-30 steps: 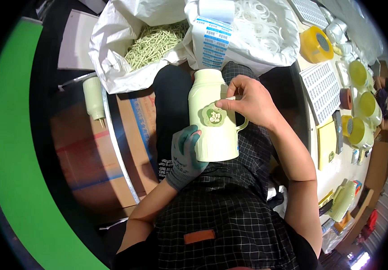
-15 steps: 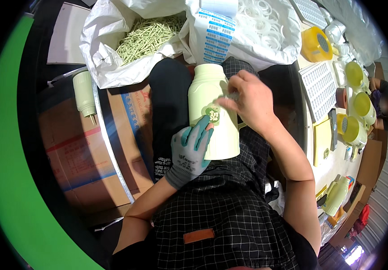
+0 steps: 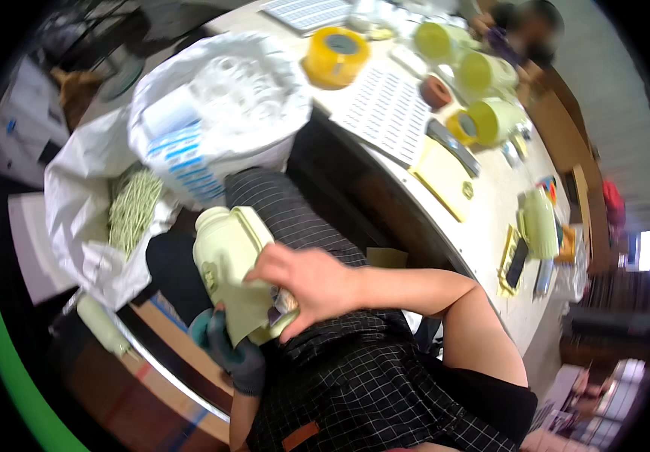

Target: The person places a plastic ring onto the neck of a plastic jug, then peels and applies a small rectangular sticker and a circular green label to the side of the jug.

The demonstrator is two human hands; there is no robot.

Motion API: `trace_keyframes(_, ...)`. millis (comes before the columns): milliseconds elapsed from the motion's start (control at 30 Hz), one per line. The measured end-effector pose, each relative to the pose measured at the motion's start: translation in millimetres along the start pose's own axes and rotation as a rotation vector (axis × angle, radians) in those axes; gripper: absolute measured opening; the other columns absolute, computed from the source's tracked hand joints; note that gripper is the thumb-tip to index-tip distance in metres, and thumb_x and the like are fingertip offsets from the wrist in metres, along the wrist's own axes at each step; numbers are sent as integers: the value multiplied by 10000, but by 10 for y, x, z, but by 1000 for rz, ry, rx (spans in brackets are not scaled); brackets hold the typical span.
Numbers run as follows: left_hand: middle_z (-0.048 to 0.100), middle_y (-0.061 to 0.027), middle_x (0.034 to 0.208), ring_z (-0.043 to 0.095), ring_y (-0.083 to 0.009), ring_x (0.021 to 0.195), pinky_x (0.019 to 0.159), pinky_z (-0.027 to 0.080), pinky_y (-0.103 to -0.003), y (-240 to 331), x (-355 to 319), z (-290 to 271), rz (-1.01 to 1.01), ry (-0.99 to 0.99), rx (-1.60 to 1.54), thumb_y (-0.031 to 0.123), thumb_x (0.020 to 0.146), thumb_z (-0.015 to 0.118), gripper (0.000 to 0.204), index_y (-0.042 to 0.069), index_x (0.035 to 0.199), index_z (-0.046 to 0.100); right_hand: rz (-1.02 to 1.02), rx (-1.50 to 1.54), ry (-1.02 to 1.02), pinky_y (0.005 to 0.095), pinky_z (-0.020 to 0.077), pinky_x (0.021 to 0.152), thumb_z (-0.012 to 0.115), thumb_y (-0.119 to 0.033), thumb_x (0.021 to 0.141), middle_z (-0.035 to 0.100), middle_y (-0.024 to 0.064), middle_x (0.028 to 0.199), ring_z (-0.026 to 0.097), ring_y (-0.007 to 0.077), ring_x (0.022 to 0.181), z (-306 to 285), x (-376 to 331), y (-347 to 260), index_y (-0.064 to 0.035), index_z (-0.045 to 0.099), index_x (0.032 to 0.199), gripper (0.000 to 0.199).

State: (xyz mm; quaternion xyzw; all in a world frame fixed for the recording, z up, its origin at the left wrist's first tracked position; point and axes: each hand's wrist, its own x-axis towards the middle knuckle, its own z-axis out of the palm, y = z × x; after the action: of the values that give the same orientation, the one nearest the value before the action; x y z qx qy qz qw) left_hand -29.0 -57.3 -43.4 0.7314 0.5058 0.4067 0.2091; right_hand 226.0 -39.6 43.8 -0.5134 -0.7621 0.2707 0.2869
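Note:
A pale green vacuum flask body with a side handle rests tilted on my lap, a round dark green emblem on its left face. My left hand, in a grey and teal glove, wraps around its lower end. My bare right hand is bent over the flask's lower right side, below the handle. Under its palm shows a small dark-and-white crumpled thing, too blurred to name. The fingertips lie partly against the flask.
A white sack of thin green sticks and one of clear rings stand ahead. On the right-hand table lie yellow tape, label sheets, green cups and another flask. A person sits beyond.
My view has swung to the right. The flask has turned, its emblem now facing left and its handle upward. My right hand has moved from beside the emblem to the flask's lower right side.

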Motion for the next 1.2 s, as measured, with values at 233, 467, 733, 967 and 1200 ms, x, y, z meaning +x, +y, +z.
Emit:
trace_keyframes(233, 532, -207, 1362, 543, -393, 1251, 1015, 508, -484, 882, 574, 248, 435, -87, -79, 200, 813, 864, 796, 85, 1499, 477, 6, -338, 625, 390, 602, 770, 830, -49, 707, 696, 125, 1115, 711, 319, 957, -669, -725, 359, -66, 714, 1202, 509)
trace_keyframes(467, 534, -230, 1392, 547, -411, 1276, 1029, 492, -489, 806, 311, 291, 214, -334, -137, 37, 879, 738, 564, -21, 1407, 547, 304, -979, 1426, 402, 538, 851, 737, -85, 959, 672, 166, 1103, 673, 335, 992, -2393, -1938, 1508, -30, 658, 1218, 277)
trace_keyframes(733, 617, -221, 1255, 622, -418, 1154, 992, 520, -505, 646, 290, 503, 227, -377, -22, 48, 854, 760, 446, -11, 1278, 635, 1216, -831, 1273, 462, 524, 1020, 740, -365, 931, 646, 126, 1393, 634, 358, 1260, -3875, -2240, 2618, -211, 602, 1468, 575)
trace_keyframes(967, 618, -195, 1389, 578, -417, 1287, 1078, 477, -513, 181, 603, 107, 58, -234, 225, 104, 861, 812, 522, 73, 1356, 649, 1128, -416, 1075, 433, 442, 1138, 692, -529, 962, 609, 162, 1480, 588, 286, 1342, -2560, -3128, 3152, -184, 549, 1531, 680)
trace_keyframes(1200, 606, -240, 1249, 605, -372, 1096, 1005, 492, -468, -2168, 131, -422, -561, 437, 238, 316, 939, 776, 619, -57, 1373, 539, 1532, -1332, 786, 616, 518, 932, 576, -803, 911, 673, 104, 1374, 639, 369, 1214, -2355, -3593, 2913, -287, 667, 1412, 725)
